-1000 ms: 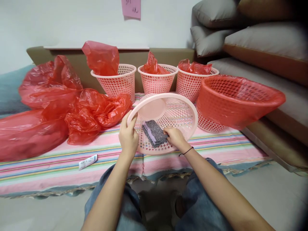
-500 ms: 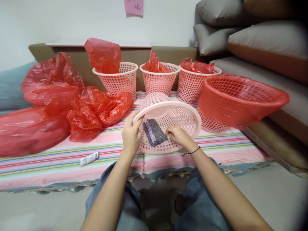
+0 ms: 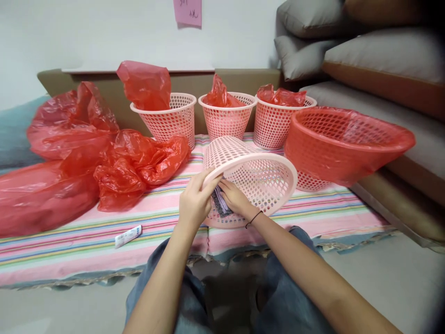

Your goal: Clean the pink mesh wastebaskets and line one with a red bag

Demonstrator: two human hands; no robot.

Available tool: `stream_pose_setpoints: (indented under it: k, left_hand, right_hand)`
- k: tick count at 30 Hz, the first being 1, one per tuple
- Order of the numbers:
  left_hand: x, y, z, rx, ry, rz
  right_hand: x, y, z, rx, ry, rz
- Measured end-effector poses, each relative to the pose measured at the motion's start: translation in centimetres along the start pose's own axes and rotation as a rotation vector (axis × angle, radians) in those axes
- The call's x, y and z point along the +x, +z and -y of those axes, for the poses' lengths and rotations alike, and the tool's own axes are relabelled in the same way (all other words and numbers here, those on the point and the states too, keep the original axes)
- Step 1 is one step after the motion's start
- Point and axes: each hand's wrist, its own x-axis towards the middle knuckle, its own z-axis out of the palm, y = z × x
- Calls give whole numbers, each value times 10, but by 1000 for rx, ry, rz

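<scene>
A pink plastic basket (image 3: 229, 150) lies tipped on its side, its mouth facing me. My left hand (image 3: 195, 199) is closed around the left of its rim, thumb over the edge. Inside the basket, my right hand (image 3: 234, 197) is on a dark grey cloth (image 3: 219, 204) with a light purple strip, holding it against the lower left inner wall. The fingertips of that hand are partly hidden near the rim and my left hand, and the hand covers much of the cloth.
Behind stand three pink baskets (image 3: 227, 120) with red plastic bags in them. To the right is a basket wrapped in a red bag (image 3: 320, 157), beside stacked cushions (image 3: 382, 60). Red bags (image 3: 139, 162) pile up left. A small white packet (image 3: 128, 236) lies on the striped cloth (image 3: 156, 222).
My right hand has moved left, from the grey cloth's right edge to over it, covering most of it. The basket has turned slightly, its mouth shifting a little right and down.
</scene>
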Motion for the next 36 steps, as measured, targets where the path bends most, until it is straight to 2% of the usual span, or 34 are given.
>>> stream_pose_setpoints:
  k: [3, 5, 10, 15, 20, 22, 25, 28, 33, 36]
  left_hand:
    - [0, -2, 1, 30, 72, 18]
    - [-2, -1, 5, 25, 56, -17]
    - [-9, 7, 20, -93, -125, -169]
    - [-9, 7, 27, -292, -329, -152]
    - [-8, 4, 27, -435, -471, -95]
    - [-10, 3, 26, -439, -497, -92]
    - [-13, 2, 25, -422, -515, -97]
    - [-14, 1, 25, -421, -528, -94]
    - [-13, 2, 24, -421, -520, -95]
    - [-12, 3, 23, -417, -505, -86]
  right_hand:
    - [1, 17, -6, -15, -17, 28]
    - [-1, 25, -8, -65, -8, 83]
    - [-5, 24, 0, -158, 55, 238]
    - [-2, 14, 18, -133, 325, 353]
    - [3, 13, 29, -117, 443, 299]
    - [3, 9, 30, -60, 408, 315]
    - [1, -2, 27, 67, 243, 379]
    - [-2, -15, 23, 269, 105, 377]
    - [-4, -33, 14, 544, 85, 290]
    - [-5, -39, 11, 640, 156, 151]
